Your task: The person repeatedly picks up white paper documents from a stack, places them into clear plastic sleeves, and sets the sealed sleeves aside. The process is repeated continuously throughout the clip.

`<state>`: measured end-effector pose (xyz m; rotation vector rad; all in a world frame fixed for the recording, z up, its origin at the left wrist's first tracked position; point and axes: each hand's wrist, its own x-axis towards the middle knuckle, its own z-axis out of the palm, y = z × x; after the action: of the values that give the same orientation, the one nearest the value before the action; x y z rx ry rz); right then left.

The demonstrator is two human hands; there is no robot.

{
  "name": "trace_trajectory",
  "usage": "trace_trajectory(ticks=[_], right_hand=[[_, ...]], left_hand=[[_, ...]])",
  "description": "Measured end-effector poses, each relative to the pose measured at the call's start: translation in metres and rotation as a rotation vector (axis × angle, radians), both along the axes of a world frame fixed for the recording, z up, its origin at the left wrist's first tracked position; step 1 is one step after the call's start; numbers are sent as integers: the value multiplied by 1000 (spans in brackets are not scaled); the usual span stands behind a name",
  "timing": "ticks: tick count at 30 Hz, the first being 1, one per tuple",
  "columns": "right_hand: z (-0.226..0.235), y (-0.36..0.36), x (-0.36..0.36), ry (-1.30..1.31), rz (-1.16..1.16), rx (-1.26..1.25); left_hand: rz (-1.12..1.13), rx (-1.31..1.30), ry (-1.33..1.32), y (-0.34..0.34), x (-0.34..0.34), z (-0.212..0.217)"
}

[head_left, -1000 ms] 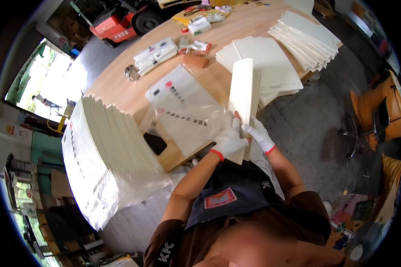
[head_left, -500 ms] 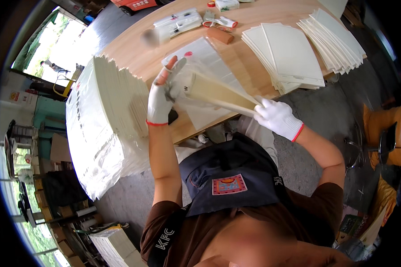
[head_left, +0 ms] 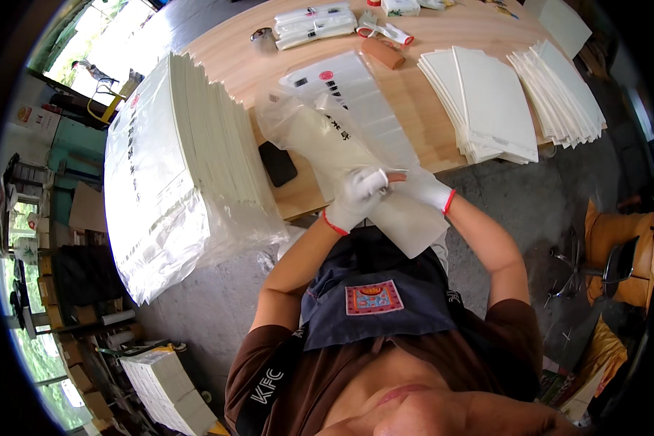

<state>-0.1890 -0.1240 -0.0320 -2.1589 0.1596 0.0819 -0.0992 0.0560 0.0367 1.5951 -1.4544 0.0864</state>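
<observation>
A bent bundle of cream paper sheets (head_left: 410,225) lies partly inside a clear plastic bag (head_left: 287,120) with dark print, held over the table's near edge. My left hand (head_left: 356,198), in a white glove with a red cuff and a bare fingertip, is closed on the bag near its mouth. On the bundle's right side is my right hand (head_left: 427,191), gloved alike; its fingers pass behind the bundle, gripping it. The bundle's lower end sticks out below both hands. Beneath the bag lie flat printed clear bags (head_left: 374,102) on the table.
A tall stack of bagged sheets (head_left: 196,138) stands at the left, beside a black phone (head_left: 277,163). Fanned white sheets (head_left: 490,109) and a second pile (head_left: 559,91) lie at the right. Rolled plastic bags (head_left: 312,27), a spare glove (head_left: 396,33) and a brown block (head_left: 382,53) lie farther back.
The bundle has gone into the bag and both have come nearer to me. My left hand moved down and right, from spread at the bag to closed; the hands now meet.
</observation>
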Motion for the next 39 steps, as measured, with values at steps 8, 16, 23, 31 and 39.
trace_trajectory(ticks=[8, 16, 23, 31, 39], right_hand=[[16, -19, -36, 96, -139, 819], [15, 61, -2, -27, -132, -613], [26, 82, -63, -482, -62, -429], [-44, 24, -51, 98, -240, -715], [17, 62, -144, 194, 149, -803]], left_hand=[[-147, 18, 90, 58, -6, -58], [-104, 389, 281, -60, -46, 2], [142, 484, 460, 9, -5, -63], [656, 368, -258, 112, -18, -149], [665, 197, 469, 182, -95, -93]])
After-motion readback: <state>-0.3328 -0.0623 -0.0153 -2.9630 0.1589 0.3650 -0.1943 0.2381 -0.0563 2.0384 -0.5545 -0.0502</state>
